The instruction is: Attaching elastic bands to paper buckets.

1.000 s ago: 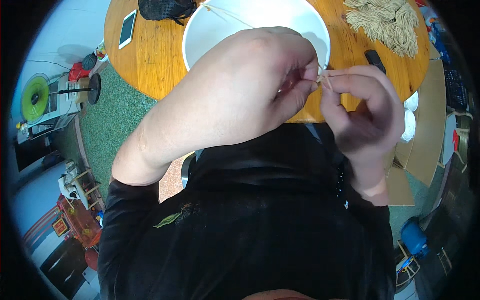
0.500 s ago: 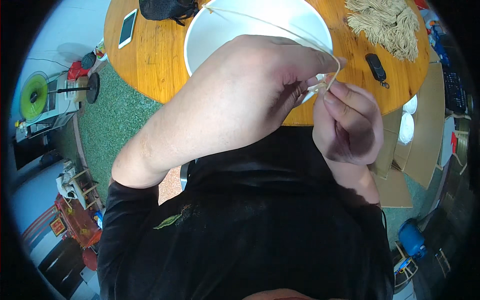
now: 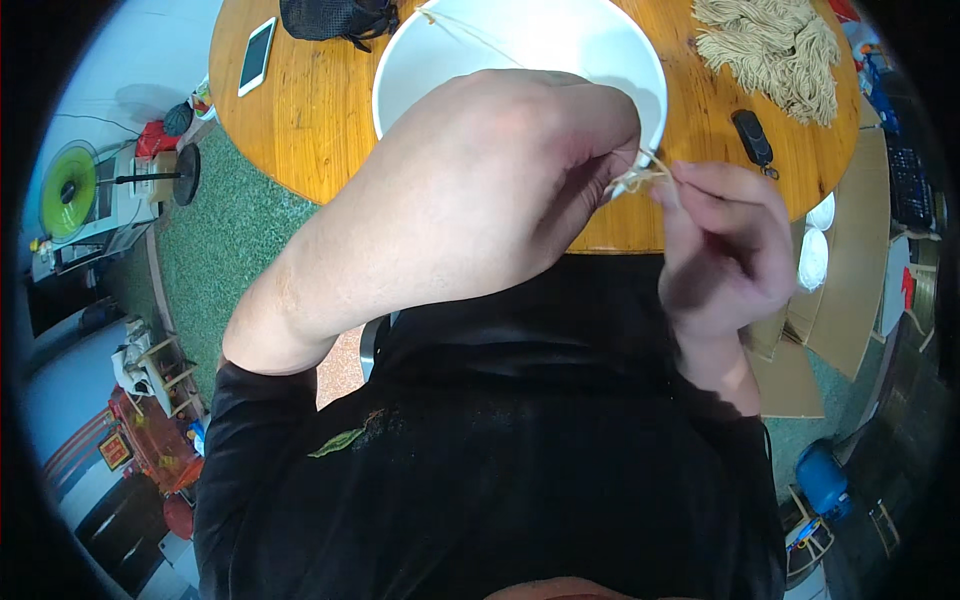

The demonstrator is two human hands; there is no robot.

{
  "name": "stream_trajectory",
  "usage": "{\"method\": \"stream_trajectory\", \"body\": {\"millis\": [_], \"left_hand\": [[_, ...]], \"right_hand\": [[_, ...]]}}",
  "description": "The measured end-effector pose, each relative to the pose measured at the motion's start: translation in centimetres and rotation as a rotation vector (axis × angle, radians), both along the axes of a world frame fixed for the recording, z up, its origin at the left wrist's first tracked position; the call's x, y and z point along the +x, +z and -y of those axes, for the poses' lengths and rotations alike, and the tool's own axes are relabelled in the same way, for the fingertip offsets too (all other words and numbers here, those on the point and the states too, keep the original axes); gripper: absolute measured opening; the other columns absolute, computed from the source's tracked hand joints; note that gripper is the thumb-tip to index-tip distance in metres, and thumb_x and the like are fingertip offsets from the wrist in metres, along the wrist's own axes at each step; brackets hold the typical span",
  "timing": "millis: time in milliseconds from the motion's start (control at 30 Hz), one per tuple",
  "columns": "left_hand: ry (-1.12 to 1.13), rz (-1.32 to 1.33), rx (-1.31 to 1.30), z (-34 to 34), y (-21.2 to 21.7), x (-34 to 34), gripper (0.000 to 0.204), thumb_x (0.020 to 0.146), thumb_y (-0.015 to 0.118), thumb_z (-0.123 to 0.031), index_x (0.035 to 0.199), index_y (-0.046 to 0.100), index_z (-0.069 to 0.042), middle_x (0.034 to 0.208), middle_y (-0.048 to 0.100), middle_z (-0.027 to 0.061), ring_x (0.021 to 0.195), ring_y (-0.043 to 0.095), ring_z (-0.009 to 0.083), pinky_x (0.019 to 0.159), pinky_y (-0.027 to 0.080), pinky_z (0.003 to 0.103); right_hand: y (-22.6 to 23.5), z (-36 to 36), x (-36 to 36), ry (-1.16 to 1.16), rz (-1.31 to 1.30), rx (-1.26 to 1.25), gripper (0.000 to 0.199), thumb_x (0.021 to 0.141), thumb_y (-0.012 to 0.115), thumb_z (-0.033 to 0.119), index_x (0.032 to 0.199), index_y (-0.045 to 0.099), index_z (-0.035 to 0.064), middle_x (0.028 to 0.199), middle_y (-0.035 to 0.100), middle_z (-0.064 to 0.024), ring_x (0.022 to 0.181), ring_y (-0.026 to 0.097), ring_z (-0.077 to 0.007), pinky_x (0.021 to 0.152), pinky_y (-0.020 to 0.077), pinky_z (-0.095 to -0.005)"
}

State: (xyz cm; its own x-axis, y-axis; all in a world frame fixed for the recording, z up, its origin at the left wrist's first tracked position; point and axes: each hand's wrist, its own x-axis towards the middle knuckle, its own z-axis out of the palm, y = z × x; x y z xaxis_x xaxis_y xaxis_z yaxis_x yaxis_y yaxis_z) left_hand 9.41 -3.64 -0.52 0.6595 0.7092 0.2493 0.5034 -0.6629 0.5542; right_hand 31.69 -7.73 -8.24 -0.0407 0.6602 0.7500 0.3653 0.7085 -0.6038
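Over the near right rim of a big white basin [image 3: 400,95], my left hand [image 3: 520,170] is closed with its fingertips turned away and partly hidden. A small knotted tangle of beige cord [image 3: 632,182] sticks out of its pinch. My right hand [image 3: 730,235] pinches the cord at the tangle's right side between thumb and forefinger, its other fingers curled. Another stretch of pale cord [image 3: 470,40] runs inside the basin from the far left rim, where a small tied end shows, toward my left hand.
The basin stands on a round wooden table [image 3: 310,120]. A white phone [image 3: 257,57] and a black mesh bag [image 3: 335,18] lie to the left, a beige yarn bundle [image 3: 765,55] and a black key fob [image 3: 752,137] to the right. Flattened cardboard [image 3: 850,260] leans beyond the table's right edge.
My right hand has shifted right and a little down, its fingers less bunched. The cord once stretched taut over my left hand has dropped, and more of the tangle shows between my hands.
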Motion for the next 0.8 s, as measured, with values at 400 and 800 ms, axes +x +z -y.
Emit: {"method": "stream_trajectory", "body": {"millis": [400,800], "left_hand": [[-0.063,-0.136,-0.010,1.0,0.7,-1.0,0.020,0.086,0.069,0.005,0.103,0.069,-0.004,0.092,0.068,0.0140,0.085,0.070,0.0361,0.072,0.055,0.043],[0.036,0.092,0.015,2.9,0.6,0.4,0.024,0.087,0.086,-0.015,0.105,0.076,-0.002,0.105,0.078,0.0146,0.095,0.077,0.0373,0.083,0.062,0.044]], "right_hand": [[0.6,-0.2,0.3,0.411,-0.816,-0.578,0.014,0.094,0.073,-0.014,0.102,0.070,-0.0023,0.099,0.078,-0.0190,0.080,0.076,-0.0194,0.076,0.0630,-0.0289],[2.0,2.5,-0.6,0.424,-0.675,-0.696,0.012,0.096,0.079,-0.005,0.101,0.069,-0.0009,0.098,0.077,-0.0125,0.088,0.074,-0.0161,0.081,0.0594,-0.0287]]}}
